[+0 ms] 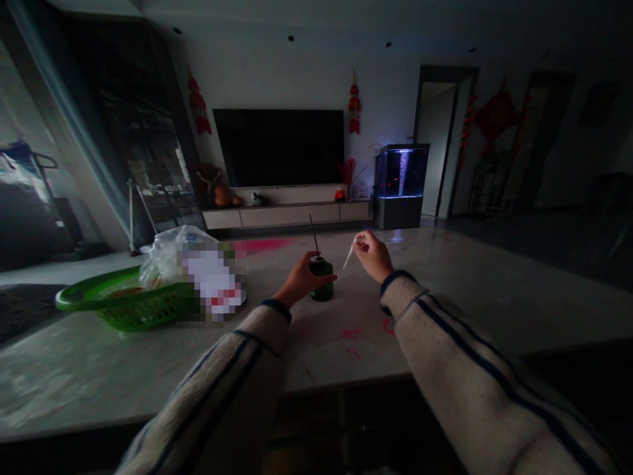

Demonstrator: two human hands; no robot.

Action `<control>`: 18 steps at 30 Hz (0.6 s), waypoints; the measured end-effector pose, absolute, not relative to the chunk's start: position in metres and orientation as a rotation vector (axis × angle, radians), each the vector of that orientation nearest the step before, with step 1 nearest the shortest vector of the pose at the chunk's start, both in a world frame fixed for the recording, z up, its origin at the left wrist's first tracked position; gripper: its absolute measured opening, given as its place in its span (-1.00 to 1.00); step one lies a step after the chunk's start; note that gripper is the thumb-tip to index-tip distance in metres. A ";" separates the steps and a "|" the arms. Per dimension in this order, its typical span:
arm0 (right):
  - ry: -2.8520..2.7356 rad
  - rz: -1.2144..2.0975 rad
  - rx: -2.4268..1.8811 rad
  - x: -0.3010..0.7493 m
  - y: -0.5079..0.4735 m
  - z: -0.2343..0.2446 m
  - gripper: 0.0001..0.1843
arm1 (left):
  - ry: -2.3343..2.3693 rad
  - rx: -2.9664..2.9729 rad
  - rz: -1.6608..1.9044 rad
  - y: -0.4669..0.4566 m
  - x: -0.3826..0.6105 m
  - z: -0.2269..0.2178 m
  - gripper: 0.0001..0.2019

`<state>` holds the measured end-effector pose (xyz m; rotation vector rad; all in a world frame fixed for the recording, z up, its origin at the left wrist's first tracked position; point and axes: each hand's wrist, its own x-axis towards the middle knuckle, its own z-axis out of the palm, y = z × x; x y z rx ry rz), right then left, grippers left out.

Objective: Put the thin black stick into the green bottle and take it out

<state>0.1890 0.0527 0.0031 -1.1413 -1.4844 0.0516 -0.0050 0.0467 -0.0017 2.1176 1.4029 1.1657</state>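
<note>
A: From the head view, where's the little green bottle (323,287)?

B: On the bench (445,297), straight in front of the person, and upright as far as I can make out. There's a thin dark stick (314,236) leaning out of its mouth.

A: And the left hand (302,277)?

B: Its grip is curled round the bottle – thumb across the front, fingers up by the neck. I'd want that hold firm without squeezing; a thing that small looks easy to tip.

A: The right hand (373,253) has something too.

B: A slim white stick (349,254), pinched at its upper end, thumb and fingertips nearly together. The free end points down toward the bottle, not touching it.

A: How would you manage that?

B: Lightly, and from the top as it is there, so the lower end is in plain sight. Let the left hand be the anchor and steer from the right wrist. Mind the dark stick – a knock there could rock the bottle, I'd guess. And it's dim in here, so go slowly.
</note>
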 end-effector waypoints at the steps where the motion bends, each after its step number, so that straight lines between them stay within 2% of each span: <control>1: -1.437 0.091 -1.051 0.188 0.053 0.006 -0.83 | 1.395 2.125 1.164 0.047 -0.005 -0.002 -0.24; 6: -1.288 0.344 -0.709 0.183 0.048 0.018 -0.72 | 1.318 2.113 1.147 0.047 -0.004 -0.002 -0.32; 11: -1.313 0.444 -0.679 0.176 0.040 0.021 -0.72 | 1.275 2.116 1.147 0.045 -0.002 -0.002 -0.33; 18: -1.424 0.421 -0.699 0.167 0.040 0.018 -0.76 | 1.233 2.195 1.117 0.050 -0.001 -0.006 -0.38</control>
